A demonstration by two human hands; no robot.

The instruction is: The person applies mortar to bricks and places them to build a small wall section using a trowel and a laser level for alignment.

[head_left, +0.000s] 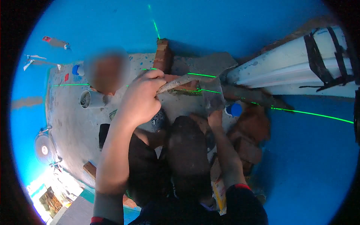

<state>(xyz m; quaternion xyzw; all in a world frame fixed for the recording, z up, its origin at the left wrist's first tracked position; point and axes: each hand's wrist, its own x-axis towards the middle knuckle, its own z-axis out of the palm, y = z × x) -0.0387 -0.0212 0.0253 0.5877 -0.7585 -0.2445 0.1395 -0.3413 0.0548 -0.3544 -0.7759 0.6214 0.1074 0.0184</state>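
Observation:
My left hand [144,97] is raised in the middle, its fingers closed around a mortar-smeared, stick-like handle [174,84]. This handle slants up to the right, toward a flat grey piece [213,99]; whether they are one tool I cannot tell. At the lower end of that piece, my right hand [215,118] grips it, with some fingers hidden. Behind the handle lies a low course of reddish bricks [183,83] with mortar along it. An upright brick stack [162,56] stands against the blue wall [225,26]. Green laser lines cross the bricks and the grey piece.
White pipes [292,62] bound with black tape slant in at right. Beneath them are a blue-capped container [234,110] and loose bricks [251,125]. At left stand a white mortar-smeared tub [95,100], a blurred reddish-brown shape [108,73] and a fan [45,148]. My knees [187,153] are close below.

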